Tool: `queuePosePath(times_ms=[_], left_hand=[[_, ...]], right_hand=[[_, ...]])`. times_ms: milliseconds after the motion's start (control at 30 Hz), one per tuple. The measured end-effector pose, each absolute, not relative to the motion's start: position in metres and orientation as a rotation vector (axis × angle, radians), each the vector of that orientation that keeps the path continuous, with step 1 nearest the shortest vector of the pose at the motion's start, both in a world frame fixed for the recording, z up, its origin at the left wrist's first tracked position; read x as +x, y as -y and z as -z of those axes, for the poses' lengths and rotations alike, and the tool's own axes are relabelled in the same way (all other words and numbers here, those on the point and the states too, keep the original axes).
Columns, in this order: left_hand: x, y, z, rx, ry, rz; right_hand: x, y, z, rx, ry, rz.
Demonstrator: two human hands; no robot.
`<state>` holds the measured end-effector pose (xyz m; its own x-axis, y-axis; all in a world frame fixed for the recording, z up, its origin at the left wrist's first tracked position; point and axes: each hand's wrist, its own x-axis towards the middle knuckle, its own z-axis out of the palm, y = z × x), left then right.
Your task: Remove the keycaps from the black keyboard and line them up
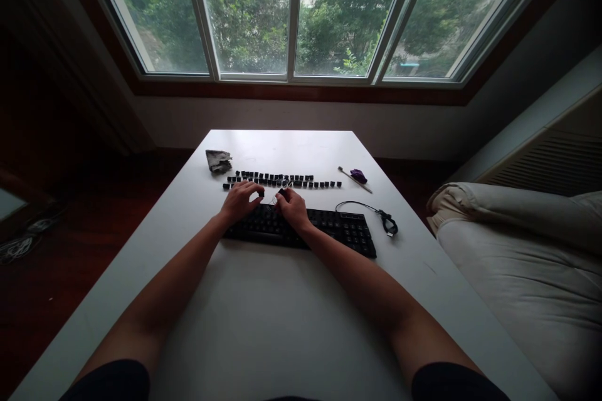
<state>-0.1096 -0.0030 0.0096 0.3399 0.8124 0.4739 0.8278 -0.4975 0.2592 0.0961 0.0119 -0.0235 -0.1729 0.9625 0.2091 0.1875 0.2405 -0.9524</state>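
Note:
A black keyboard (338, 229) lies across the middle of the white table (291, 301). My left hand (241, 199) rests over its far left end with the fingers curled, pinching what looks like a black keycap. My right hand (291, 207) is beside it over the keyboard, closed on a thin wire tool. Just beyond the hands, several loose black keycaps (282, 180) lie in two rows on the table.
A crumpled grey cloth (219, 161) lies at the far left of the table. A brush with purple bristles (356, 177) lies at the far right. The keyboard's coiled cable (383, 218) sits to its right. A white sofa (517, 250) stands on the right, windows ahead.

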Motion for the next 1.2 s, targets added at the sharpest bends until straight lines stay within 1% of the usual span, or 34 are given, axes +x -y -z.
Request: queuePosePath(times_ms=[100,267,533,700,833,1200], left_hand=[[-0.12,-0.006,-0.007,-2.438,1.666,0.859],[-0.129,-0.025,-0.006,-2.383,1.733,0.735],[-0.117,-0.05,0.004,-2.365,1.766,0.485],[-0.114,-0.059,0.01,-2.338,1.789,0.394],[-0.113,-0.064,0.015,-2.319,1.787,0.381],[-0.114,-0.065,0.016,-2.342,1.793,0.5]], right_hand=[[0.096,-0.012,0.023,-1.119,1.598,-1.015],[0.097,-0.012,0.023,-1.14,1.594,-0.998],[0.098,-0.01,0.022,-1.125,1.604,-1.005],[0.098,-0.01,0.021,-1.121,1.615,-1.0],[0.097,-0.01,0.022,-1.127,1.612,-0.989],[0.097,-0.008,0.019,-1.134,1.616,-0.995]])
